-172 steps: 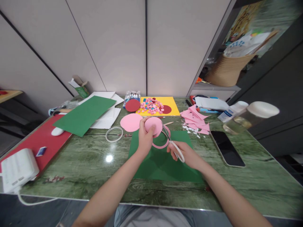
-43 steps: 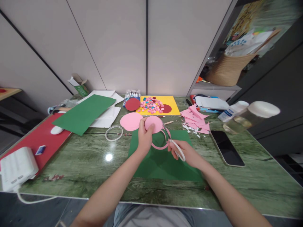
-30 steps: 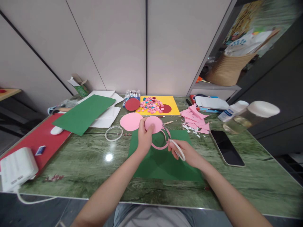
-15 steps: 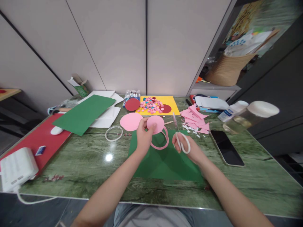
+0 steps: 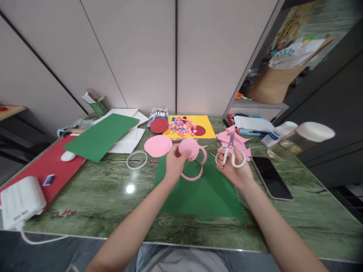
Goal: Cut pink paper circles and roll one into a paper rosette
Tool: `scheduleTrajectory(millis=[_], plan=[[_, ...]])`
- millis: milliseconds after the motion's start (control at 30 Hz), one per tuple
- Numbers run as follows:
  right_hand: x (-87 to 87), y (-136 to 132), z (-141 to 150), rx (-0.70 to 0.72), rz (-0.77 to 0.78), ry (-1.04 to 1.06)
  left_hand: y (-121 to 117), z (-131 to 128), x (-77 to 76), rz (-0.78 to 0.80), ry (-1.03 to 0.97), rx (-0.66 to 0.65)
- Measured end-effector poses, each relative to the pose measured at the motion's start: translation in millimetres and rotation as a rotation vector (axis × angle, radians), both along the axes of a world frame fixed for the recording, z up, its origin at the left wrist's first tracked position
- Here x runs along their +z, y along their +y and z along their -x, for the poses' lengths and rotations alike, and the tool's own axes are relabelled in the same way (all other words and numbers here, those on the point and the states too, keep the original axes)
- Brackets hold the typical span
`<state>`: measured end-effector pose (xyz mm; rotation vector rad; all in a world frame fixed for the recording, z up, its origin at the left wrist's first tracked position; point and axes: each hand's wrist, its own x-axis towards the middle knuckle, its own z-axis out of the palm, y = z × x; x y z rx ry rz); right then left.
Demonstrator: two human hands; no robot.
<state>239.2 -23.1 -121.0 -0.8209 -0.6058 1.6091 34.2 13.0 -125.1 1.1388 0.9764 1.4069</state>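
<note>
My left hand [image 5: 174, 162] pinches a pink paper circle [image 5: 188, 147] by its lower edge, thumb on top. A curled pink paper strip [image 5: 195, 176] hangs beside and below the circle, over a green paper sheet [image 5: 198, 200]; whether they are joined is hidden. In my right hand [image 5: 235, 172] is a pair of white-handled scissors [image 5: 233, 149], blades pointing away and slightly apart, clear of the circle. Larger pink paper ovals [image 5: 157, 146] lie just left of my left hand. Behind the scissors is a pile of pink paper scraps [image 5: 241, 141].
A yellow sheet [image 5: 208, 122] bears pink pompom-like bits [image 5: 181, 126] and a red circle [image 5: 199, 130]. A tape roll [image 5: 137, 160] lies left, a phone [image 5: 271, 177] right. A bottle [image 5: 300, 139] stands at the right; a white power block [image 5: 22, 202] sits at the left edge.
My right hand has moved right, away from the paper, and the scissors have turned to show both handle loops. My left hand and the circle have shifted slightly right.
</note>
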Motion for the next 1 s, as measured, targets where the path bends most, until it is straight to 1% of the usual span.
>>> scheduleTrajectory(millis=[67,167,233,300,333,367,433,467,500,600,700,767,833,900,967,1000], plan=[[4.0,-10,14,0.071,-0.117,-0.097,0,1,-0.7,0.016,-0.027,-0.003],[5.7,-20,29,0.219,-0.177,-0.225,1,1,-0.9,0.038,-0.076,-0.005],[4.9,-20,29,0.261,-0.153,-0.291,1,1,-0.5,0.045,-0.107,-0.005],[4.1,-14,20,0.239,-0.096,-0.344,1,1,-0.1,0.05,-0.125,-0.005],[3.9,-10,12,0.204,-0.072,-0.356,1,1,0.0,0.052,-0.127,-0.003],[3.6,-5,3,0.177,-0.044,-0.356,1,1,0.0,0.053,-0.125,0.001],[2.3,4,-13,0.174,0.02,-0.35,1,1,-0.3,0.053,-0.12,0.008],[0.7,8,-19,0.144,0.029,-0.339,2,1,-0.6,0.053,-0.117,0.013],[-1.6,10,-22,0.148,0.043,-0.317,2,1,-1.1,0.052,-0.114,0.013],[-12.9,10,-14,0.216,0.109,-0.164,2,1,-2.1,0.042,-0.099,0.008],[-25.1,6,5,0.339,0.255,-0.057,3,1,-2.1,0.043,-0.09,0.008],[-29.2,6,12,0.324,0.266,-0.057,3,1,-1.6,0.043,-0.087,0.008],[-28.2,8,9,0.265,0.213,-0.108,2,2,-1.3,0.034,-0.086,0.004],[-22.1,10,-1,0.206,0.143,-0.213,2,2,-1.5,0.029,-0.081,0.007],[-13.0,12,-16,0.176,0.061,-0.39,2,2,-2.3,0.03,-0.066,0.018],[-8.5,12,-24,0.147,0.019,-0.534,3,3,-3.0,0.031,-0.055,0.022]])
